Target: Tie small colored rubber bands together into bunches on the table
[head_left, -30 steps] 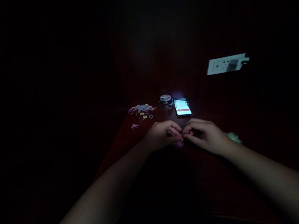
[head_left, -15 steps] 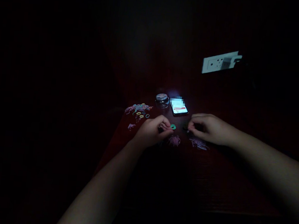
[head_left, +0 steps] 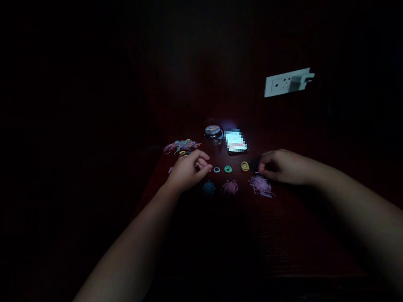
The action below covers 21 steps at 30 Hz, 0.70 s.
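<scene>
My left hand (head_left: 189,169) is closed in a pinch beside a pale blue ring (head_left: 217,169); what its fingertips hold is too small to name. To the right lie green rings (head_left: 228,169) and yellow rings (head_left: 245,166). My right hand (head_left: 279,166) has its fingers pressed together just above a pile of light purple bands (head_left: 261,186), and its fingertips are too dark to show what they hold. A pink pile (head_left: 230,187) and a dark blue pile (head_left: 209,188) of bands lie nearer to me. Behind my left hand spreads a mixed heap of bands (head_left: 182,146).
A lidded clear jar (head_left: 213,135) stands at the back of the dark red table (head_left: 286,233), beside a lit phone (head_left: 235,141). On the wall is a white socket panel (head_left: 281,84) with a plug in it. The surroundings are very dark.
My left hand has moved left, away from the green rings, uncovering the pale blue ring and dark blue pile. My right hand now sits farther from the yellow rings. The whole view has shifted slightly.
</scene>
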Each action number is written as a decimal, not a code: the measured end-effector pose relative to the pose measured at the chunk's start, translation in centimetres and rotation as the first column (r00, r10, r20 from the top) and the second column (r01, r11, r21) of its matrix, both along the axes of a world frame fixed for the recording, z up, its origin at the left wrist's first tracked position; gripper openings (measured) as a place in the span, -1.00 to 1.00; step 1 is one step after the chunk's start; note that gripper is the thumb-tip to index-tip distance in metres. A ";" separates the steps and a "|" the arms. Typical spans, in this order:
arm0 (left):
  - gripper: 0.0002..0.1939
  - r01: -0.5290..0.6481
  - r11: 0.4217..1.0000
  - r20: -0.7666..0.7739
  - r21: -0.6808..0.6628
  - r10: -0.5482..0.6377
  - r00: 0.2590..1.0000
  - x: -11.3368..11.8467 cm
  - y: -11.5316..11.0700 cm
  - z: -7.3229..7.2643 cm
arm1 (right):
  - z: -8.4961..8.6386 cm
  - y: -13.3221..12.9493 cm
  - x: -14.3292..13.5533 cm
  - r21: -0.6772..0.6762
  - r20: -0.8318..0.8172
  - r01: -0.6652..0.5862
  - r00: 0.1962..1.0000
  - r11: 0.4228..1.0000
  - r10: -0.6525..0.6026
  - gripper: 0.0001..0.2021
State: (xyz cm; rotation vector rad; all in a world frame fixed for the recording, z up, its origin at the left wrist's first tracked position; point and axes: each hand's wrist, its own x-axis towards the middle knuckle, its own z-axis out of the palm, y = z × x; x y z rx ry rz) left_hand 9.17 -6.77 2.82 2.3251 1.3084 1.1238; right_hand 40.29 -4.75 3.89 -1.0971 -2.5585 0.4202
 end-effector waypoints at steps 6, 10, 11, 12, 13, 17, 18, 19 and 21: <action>-0.85 -0.225 0.972 -0.064 0.063 0.229 0.971 -2.1 0.6 0.5 | 0.2 0.0 0.1 0.024 0.029 -0.040 0.999 0.999 0.039 -0.83; -0.86 -0.479 0.876 -0.121 0.062 0.483 0.867 -5.7 1.8 -0.2 | 0.3 0.1 0.1 0.053 0.035 0.001 0.999 0.999 -0.002 -0.79; -0.83 -0.521 0.853 -0.146 0.034 0.520 0.842 -6.7 2.1 -0.6 | 0.2 0.1 0.1 0.056 0.036 0.006 0.999 0.998 -0.008 -0.78; -0.81 -0.560 0.829 -0.178 -0.015 0.549 0.817 -7.6 2.3 -0.9 | 0.2 0.2 0.1 0.058 0.035 0.007 0.999 0.998 -0.009 -0.78; -0.78 -0.592 0.802 -0.209 -0.080 0.567 0.797 -8.5 2.6 -1.3 | 0.1 0.2 0.1 0.059 0.033 0.003 0.999 0.998 -0.005 -0.77; -0.76 -0.606 0.748 -0.196 -0.269 0.574 0.795 -10.5 3.0 -2.5 | -0.1 0.4 0.1 0.065 0.016 -0.001 1.000 0.998 -0.001 -0.76; -0.78 -0.599 0.743 -0.178 -0.300 0.574 0.800 -10.6 3.0 -2.6 | -0.1 0.4 0.0 0.064 0.014 0.003 1.000 0.998 -0.004 -0.76; -0.79 -0.593 0.738 -0.163 -0.322 0.574 0.802 -10.7 3.0 -2.6 | -0.1 0.4 0.0 0.066 0.011 0.007 1.000 0.998 -0.008 -0.76; -0.82 -0.585 0.737 -0.149 -0.338 0.572 0.807 -10.6 3.0 -2.6 | -0.1 0.3 -0.1 0.071 -0.001 0.009 1.000 0.997 -0.009 -0.76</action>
